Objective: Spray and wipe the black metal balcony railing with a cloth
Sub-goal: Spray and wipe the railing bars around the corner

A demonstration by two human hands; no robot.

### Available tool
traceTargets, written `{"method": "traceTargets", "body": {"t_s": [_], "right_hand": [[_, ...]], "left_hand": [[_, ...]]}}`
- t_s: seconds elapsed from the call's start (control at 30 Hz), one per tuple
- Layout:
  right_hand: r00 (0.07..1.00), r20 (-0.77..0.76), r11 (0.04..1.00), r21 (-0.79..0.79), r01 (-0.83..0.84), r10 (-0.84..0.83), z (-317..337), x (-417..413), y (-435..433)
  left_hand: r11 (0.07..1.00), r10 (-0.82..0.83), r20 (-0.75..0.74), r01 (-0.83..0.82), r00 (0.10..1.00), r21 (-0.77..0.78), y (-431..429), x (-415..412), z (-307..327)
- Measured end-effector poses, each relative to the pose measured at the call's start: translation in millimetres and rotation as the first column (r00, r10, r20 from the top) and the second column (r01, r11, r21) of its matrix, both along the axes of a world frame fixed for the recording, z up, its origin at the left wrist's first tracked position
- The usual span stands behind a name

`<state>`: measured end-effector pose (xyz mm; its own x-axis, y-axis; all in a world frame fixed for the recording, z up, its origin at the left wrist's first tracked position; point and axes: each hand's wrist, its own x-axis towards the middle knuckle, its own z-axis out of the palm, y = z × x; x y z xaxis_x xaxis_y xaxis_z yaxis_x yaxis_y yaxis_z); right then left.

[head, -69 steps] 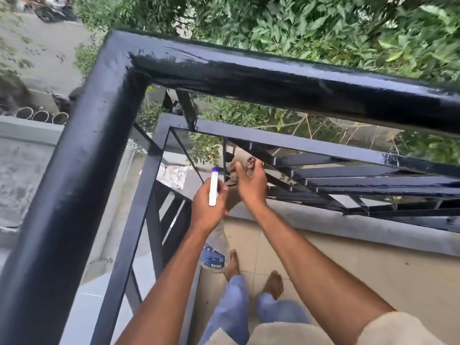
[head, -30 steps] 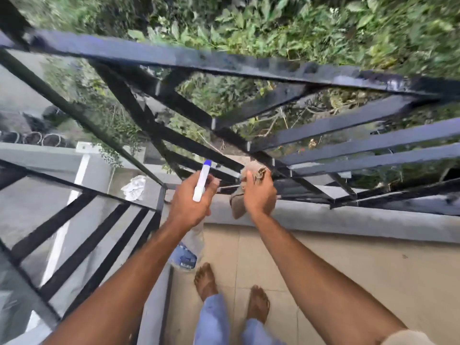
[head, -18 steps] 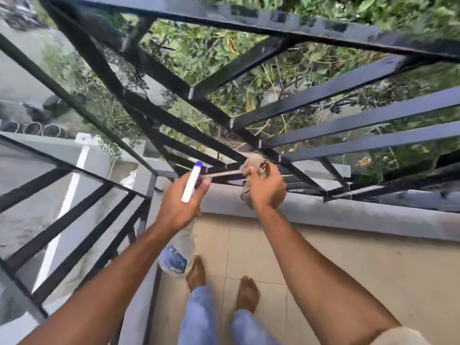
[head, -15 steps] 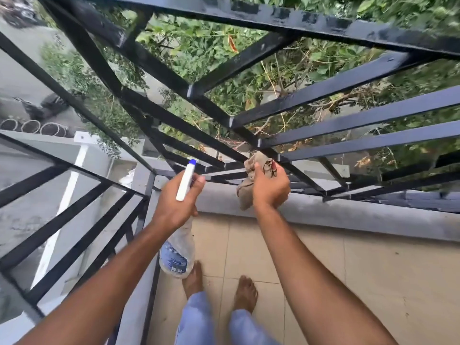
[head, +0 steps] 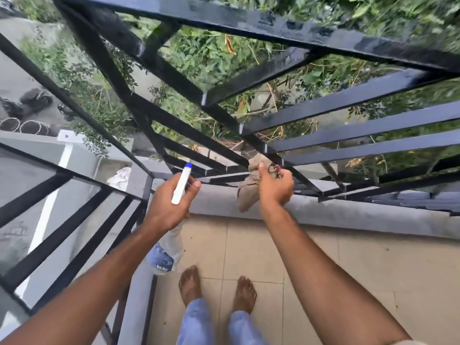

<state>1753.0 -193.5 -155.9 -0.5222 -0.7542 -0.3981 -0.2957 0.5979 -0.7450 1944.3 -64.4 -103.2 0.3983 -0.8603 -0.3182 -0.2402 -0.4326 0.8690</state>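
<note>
Bars of the black railing (head: pixel 348 99) fan out across the upper half of the view, glossy, and meet a slanting bar that runs down toward the low grey ledge (head: pixel 348 216). The right hand (head: pixel 273 189) is raised to the lower end of that slanting bar, its fingers curled tight round a bunched beige cloth (head: pixel 247 195). The top of the cloth touches the bar, and a loose end hangs below the hand in front of the ledge. The left hand (head: pixel 169 207) is just beside it, apart from the railing, gripping a spray bottle (head: pixel 165 252) by the neck. Its fingers are wrapped round the neck, the white head with its blue tip points up toward the bars, and the clear body with a blue label hangs under the wrist. Bare feet (head: pixel 190 285) stand on beige floor tiles (head: pixel 323 265) below. Green leaves (head: pixel 211 58) show through the bars.
</note>
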Motion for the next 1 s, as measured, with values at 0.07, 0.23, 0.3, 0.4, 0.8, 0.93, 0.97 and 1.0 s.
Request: {"method": "traceTargets", "body": {"t_s": [0.07,0.23,0.3,0.4,0.8,0.93,0.97,1.0], "right_hand": [[0.999,0.004,0.999,-0.015,0.041,-0.041,0.8,-5.2,4.0],[1.000,0.011,1.000,0.025,0.005,-0.005,-11.6,20.0,4.2],[1.000,0.006,0.999,0.039,-0.012,0.012,-12.7,25.5,-0.6],[0.999,-0.018,0.998,0.047,-0.034,0.035,-7.4,14.4,-5.6],[0.975,0.157,0.984,0.108,0.140,-0.156,-5.0,29.3,-4.0],[0.974,0.142,0.983,0.071,0.169,-0.178,-2.2,8.2,-5.2],[0.975,0.138,0.984,0.062,0.169,-0.176,-3.1,8.2,-2.4],[0.977,0.130,0.985,0.052,0.164,-0.170,-4.3,8.8,-0.2]], "left_hand": [[1.000,-0.005,0.005,0.005,1.000,0.009,-4.0,6.6,-1.7],[0.999,-0.022,-0.005,0.022,1.000,0.029,-10.6,18.6,-20.5],[0.999,-0.024,0.005,0.024,1.000,0.047,-11.7,20.4,-26.0],[0.998,-0.029,0.012,0.028,1.000,0.052,-10.2,19.0,-26.6],[0.997,-0.035,-0.033,0.037,0.999,0.066,-13.2,37.9,-33.6],[0.998,-0.037,-0.021,0.038,0.999,0.057,-7.8,41.3,-26.6],[0.998,-0.038,-0.019,0.039,0.999,0.058,-6.4,43.9,-24.4],[0.998,-0.033,-0.023,0.035,0.999,0.061,-6.0,45.4,-22.8]]}}
